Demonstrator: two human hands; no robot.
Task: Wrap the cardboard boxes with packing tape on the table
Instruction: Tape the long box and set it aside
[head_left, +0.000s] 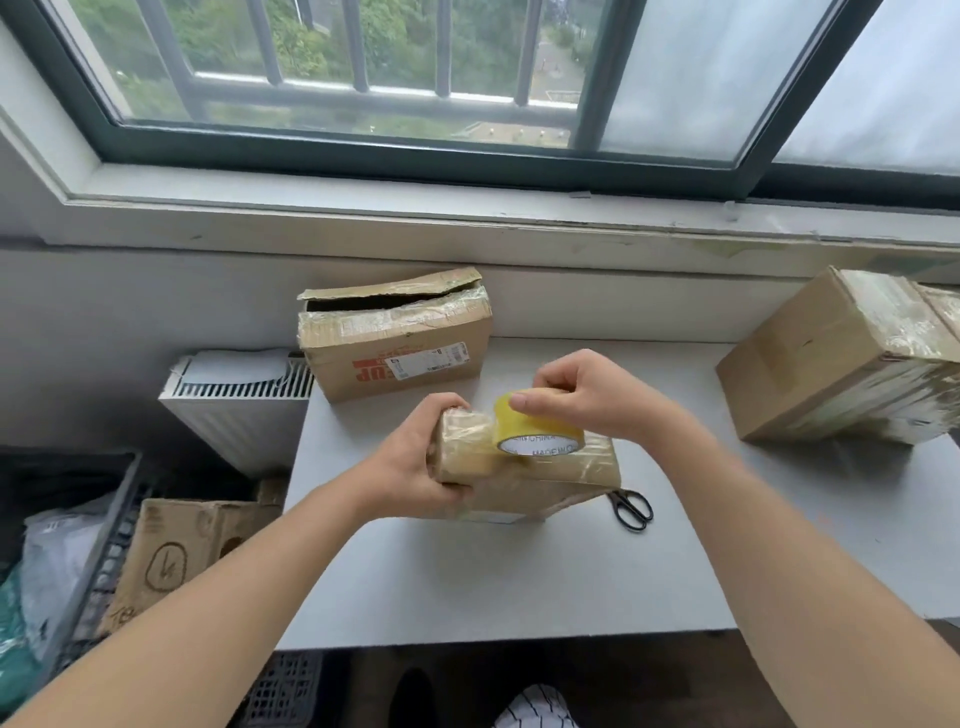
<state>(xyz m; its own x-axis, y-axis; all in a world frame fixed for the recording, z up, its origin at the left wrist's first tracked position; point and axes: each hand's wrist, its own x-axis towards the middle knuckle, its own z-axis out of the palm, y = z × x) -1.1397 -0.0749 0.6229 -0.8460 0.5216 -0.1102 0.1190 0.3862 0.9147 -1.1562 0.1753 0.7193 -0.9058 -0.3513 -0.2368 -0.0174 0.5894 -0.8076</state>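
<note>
**Small box and tape roll held over the middle of the table**

At the far left, off the table, a dark crate (111, 499) stands on the floor. Beside it is a floor carton (171, 551) with a hand-drawn circled mark on its face. A white radiator (244, 400) sits just beside the left edge of the table (519, 587).

An open-topped box (395, 343) stands at the back left corner, close to that edge and against the wall. Its front shows red letters "UP", upside down, and a white shipping label too small to read.

The left hand (415, 460) grips the left end of the small tape-covered box (540, 470), fingers curled over its top. I cannot tell whether the box rests on the table or is lifted off it. The right hand (582, 397) grasps the yellow tape roll (535, 431) from above, and the roll touches the top of the box. The roll's white core carries print in which "MADE" and "CHINA" can be read.

Black scissors (631, 510) lie just beside the box's right near corner. A wide band of grey tabletop runs from the box to the near edge, and another gap separates the scissors from the large taped box (810, 364) at the right, which the frame cuts off.
</note>
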